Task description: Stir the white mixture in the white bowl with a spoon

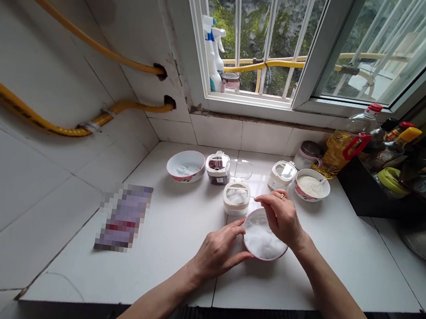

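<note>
My left hand [220, 250] is closed on the side of a bowl [286, 250] of white grains, its thumb along the near rim. My right hand [282, 217], with a ring on one finger, is above the bowl and pinches the handle of a small spoon [253, 198]. The spoon points left into an open white jar [235, 208] holding more white stuff. The jar's clear lid [241, 169] is flipped back. The spoon's scoop end is too small to make out.
Along the back stand a bowl [184, 178] with some white stuff, a jar of dark red contents [217, 167], a lidded jar [282, 176] and a bowl of pale grains [312, 185]. An oil bottle [335, 153] and a black condiment box [370, 195] are right. A blurred purple packet [126, 216] lies left.
</note>
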The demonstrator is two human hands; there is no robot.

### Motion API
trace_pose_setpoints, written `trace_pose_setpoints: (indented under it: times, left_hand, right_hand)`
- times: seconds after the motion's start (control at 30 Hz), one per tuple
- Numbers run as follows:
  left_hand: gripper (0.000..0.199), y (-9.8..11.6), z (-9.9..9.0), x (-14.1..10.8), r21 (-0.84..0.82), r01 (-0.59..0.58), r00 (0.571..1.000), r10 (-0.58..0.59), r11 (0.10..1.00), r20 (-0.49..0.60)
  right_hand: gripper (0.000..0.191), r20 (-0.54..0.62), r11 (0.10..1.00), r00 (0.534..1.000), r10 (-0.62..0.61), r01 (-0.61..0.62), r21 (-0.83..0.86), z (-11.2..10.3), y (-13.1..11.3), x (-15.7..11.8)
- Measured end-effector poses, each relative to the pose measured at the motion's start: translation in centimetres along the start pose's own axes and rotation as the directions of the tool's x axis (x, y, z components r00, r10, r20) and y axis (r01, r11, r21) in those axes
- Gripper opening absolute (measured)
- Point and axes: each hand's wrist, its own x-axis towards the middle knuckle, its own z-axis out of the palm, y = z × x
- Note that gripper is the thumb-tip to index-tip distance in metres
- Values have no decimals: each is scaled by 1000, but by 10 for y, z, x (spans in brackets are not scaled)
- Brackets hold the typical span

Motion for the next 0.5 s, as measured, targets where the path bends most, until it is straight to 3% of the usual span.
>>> trace_pose_setpoints:
  times: [0.07, 0.13, 0.23, 0.3, 0.37, 0.5]
  left_hand:
    - [35, 0, -1, 1, 3, -4, 1000, 4, 1000, -1]
    - [34, 1, -1, 1, 7, -11, 1000, 11, 1000, -3]
    - [34, 0, -1, 1, 11, -19, 1000, 19, 1000, -5]
    - [34, 0, 0, 0, 8, -14, 1000, 14, 1000, 0]
    - [34, -1, 0, 0, 3, -7, 1000, 6, 1000, 5]
    - [33, -1, 0, 0, -8, -6, 1000, 6, 1000, 6]
  right_hand:
    - [13, -44, 985, 989, 142, -136, 108, -6, -2, 0]
    - [9, -40, 915, 945, 326, -304, 265, -13, -1, -1]
    - [10, 80, 769, 865, 495, -479, 424, -24, 4, -2]
    - [11, 200, 733, 833, 516, -550, 401, -29, 7, -2]
    - [12, 293, 751, 811, 507, -582, 312, -33, 10, -1]
    - [14, 338, 815, 803, 491, -560, 146, -34, 10, 0]
